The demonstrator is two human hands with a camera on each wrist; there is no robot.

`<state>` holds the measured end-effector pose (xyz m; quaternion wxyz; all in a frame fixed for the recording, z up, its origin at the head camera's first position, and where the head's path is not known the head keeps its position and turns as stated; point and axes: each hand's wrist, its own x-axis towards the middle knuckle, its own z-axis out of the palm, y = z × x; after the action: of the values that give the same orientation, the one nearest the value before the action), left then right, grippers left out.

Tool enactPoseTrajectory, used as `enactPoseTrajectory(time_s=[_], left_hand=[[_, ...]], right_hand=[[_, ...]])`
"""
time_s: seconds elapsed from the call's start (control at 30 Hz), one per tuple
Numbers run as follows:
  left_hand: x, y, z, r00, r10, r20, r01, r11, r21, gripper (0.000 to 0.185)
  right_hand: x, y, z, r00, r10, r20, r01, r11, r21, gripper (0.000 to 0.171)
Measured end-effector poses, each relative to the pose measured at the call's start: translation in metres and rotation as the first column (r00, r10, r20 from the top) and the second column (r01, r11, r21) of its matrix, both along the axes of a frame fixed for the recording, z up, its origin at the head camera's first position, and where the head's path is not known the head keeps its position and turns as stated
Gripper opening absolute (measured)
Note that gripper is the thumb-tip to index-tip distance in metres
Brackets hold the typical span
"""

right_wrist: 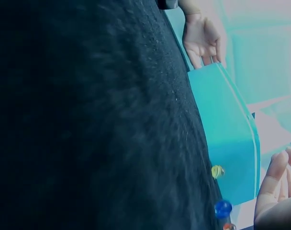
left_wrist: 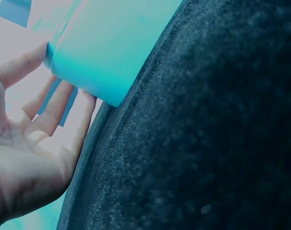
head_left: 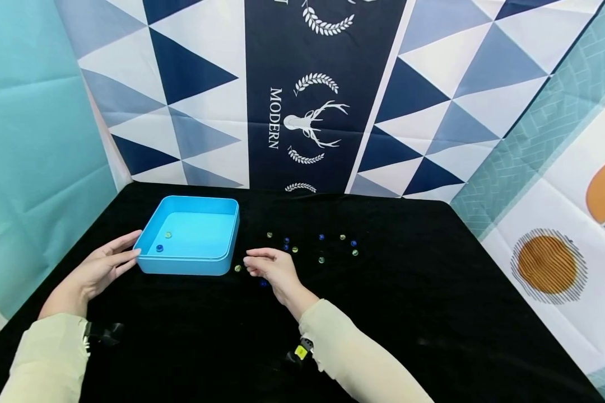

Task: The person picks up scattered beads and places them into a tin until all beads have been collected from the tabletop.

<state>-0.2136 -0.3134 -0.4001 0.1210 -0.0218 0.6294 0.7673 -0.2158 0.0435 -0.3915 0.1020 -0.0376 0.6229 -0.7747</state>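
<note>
A shallow blue box (head_left: 220, 246) stands on the black cloth (head_left: 383, 313), with a green marble (head_left: 168, 235) and a blue marble (head_left: 159, 247) inside. My left hand (head_left: 106, 266) has its straight fingers against the box's near left corner; the left wrist view shows these fingers (left_wrist: 54, 108) touching the box (left_wrist: 107, 48). My right hand (head_left: 268, 267) hovers low over the cloth just right of the box, fingers loosely curled and nothing seen between them. A yellow-green marble (head_left: 238, 268) lies just off its fingertips and a blue marble (head_left: 263, 284) beside the palm. In the right wrist view the yellow marble (right_wrist: 217, 171) and blue marble (right_wrist: 223, 208) lie by the box (right_wrist: 227, 129).
Several more blue and green marbles (head_left: 321, 246) lie scattered on the cloth to the right of my right hand. Patterned backdrops close the table at the back (head_left: 307, 112) and on the right (head_left: 549, 212), and a teal one (head_left: 30, 157) on the left.
</note>
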Motion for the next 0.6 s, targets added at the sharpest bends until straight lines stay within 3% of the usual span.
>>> enactPoseTrajectory(time_s=[0.2, 0.43, 0.6], left_hand=[[0.000, 0.000, 0.001, 1.000, 0.000, 0.013, 0.000, 1.000, 0.000, 0.059], [0.000, -0.002, -0.001, 1.000, -0.006, 0.004, 0.005, 1.000, 0.023, 0.045], [0.000, -0.001, -0.001, 1.000, -0.008, -0.001, 0.008, 1.000, 0.016, 0.048]], right_hand=[[0.007, 0.023, 0.000, 1.000, -0.007, -0.007, 0.007, 1.000, 0.001, 0.032], [0.014, 0.043, 0.011, 1.000, -0.007, -0.012, 0.007, 1.000, 0.008, 0.034], [0.018, 0.056, 0.017, 0.999, -0.027, -0.026, 0.027, 1.000, 0.001, 0.032]])
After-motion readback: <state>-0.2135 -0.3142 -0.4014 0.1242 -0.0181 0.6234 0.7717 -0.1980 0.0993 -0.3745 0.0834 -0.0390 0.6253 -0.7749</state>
